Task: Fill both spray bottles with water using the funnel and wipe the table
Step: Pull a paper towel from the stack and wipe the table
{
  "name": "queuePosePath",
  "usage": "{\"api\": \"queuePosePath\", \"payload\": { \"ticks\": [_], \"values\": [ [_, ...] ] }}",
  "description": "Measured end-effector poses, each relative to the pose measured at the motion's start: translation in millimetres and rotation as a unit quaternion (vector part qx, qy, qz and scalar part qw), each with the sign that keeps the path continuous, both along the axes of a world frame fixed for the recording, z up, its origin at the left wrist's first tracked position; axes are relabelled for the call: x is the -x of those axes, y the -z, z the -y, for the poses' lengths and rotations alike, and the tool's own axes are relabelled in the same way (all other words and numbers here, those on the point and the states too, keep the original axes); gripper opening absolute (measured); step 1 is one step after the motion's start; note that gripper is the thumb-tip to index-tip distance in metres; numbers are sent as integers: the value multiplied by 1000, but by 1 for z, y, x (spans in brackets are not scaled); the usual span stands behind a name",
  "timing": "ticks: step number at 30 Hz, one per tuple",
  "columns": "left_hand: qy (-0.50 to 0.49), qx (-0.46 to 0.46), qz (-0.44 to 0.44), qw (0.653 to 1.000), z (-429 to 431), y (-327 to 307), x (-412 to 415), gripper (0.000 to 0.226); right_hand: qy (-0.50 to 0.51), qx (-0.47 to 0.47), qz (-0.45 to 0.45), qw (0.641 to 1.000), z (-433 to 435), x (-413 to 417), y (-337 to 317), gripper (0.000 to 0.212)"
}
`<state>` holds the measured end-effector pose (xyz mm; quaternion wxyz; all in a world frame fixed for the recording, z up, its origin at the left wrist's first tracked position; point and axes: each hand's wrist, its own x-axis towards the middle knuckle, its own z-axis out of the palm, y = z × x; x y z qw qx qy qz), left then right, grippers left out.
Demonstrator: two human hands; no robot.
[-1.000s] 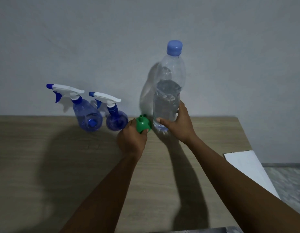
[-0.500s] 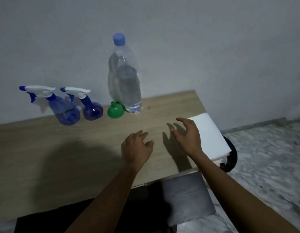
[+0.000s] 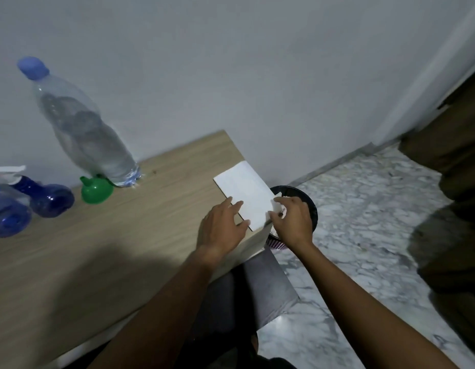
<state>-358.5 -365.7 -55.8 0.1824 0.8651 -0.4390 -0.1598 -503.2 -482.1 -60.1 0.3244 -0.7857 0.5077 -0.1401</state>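
A white folded tissue [image 3: 244, 190] lies at the right corner of the wooden table [image 3: 111, 249]. My left hand [image 3: 221, 227] rests flat on its near left edge. My right hand [image 3: 292, 217] pinches the tissue's near right corner at the table edge. At the back left stands a clear water bottle [image 3: 84, 129] with a blue cap. A green funnel [image 3: 96, 190] sits mouth-down beside it. Two blue spray bottles [image 3: 52, 197] [image 3: 7, 217] stand at the far left, the outer one partly cut off.
A black waste bin [image 3: 303, 198] stands on the marble floor just past the table's right edge, under my right hand. A grey wall runs behind the table. Dark brown furniture [image 3: 454, 182] fills the right side.
Both hands moved right from the table's middle to the white tissue. My view swung right, so the bottles and funnel now sit at the left.
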Motion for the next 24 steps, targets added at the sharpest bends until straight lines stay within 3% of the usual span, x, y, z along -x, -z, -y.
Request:
{"api": "queuePosePath", "payload": {
  "ticks": [9,19,24],
  "values": [
    [5,-57,48,997,9,13,9,67,19,-25,-4,999,12,7,11,49],
    [5,-50,-17,999,7,11,-3,63,71,-138,75,985,15,-2,26,39],
    [3,-52,-25,998,5,9,-3,62,113,-216,112,963,13,-4,31,48]
  ]
}}
